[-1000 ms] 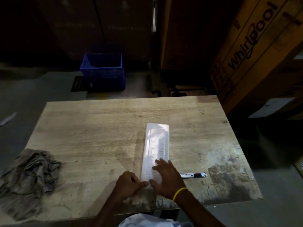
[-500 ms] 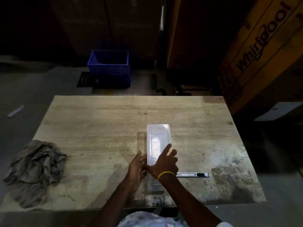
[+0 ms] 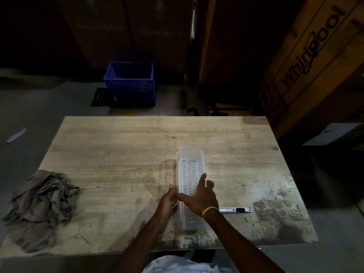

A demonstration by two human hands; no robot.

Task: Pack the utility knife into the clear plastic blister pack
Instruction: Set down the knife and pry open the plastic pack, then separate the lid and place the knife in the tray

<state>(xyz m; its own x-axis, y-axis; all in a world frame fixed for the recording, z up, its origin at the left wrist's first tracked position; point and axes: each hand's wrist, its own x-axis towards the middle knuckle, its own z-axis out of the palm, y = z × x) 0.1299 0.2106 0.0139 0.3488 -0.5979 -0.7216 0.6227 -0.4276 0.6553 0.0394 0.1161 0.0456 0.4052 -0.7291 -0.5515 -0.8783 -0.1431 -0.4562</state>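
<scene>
A long clear plastic blister pack (image 3: 190, 170) lies lengthwise on the wooden table (image 3: 118, 154), its ribbed inside showing. My left hand (image 3: 168, 201) pinches its left edge near the middle. My right hand (image 3: 201, 196), with a yellow band at the wrist, rests on top of the pack with fingers spread, thumb at the left edge. The utility knife (image 3: 235, 210), silver with a black slider, lies flat on the table just right of my right wrist, untouched.
A crumpled grey rag (image 3: 41, 201) lies at the table's left edge. On the floor beyond the table stands a blue crate (image 3: 130, 83). A large cardboard box (image 3: 315, 62) leans at the right.
Both hands slid forward along the blister pack from its near end to its middle. The pack now appears to be parting along its left edge. The knife has not moved.
</scene>
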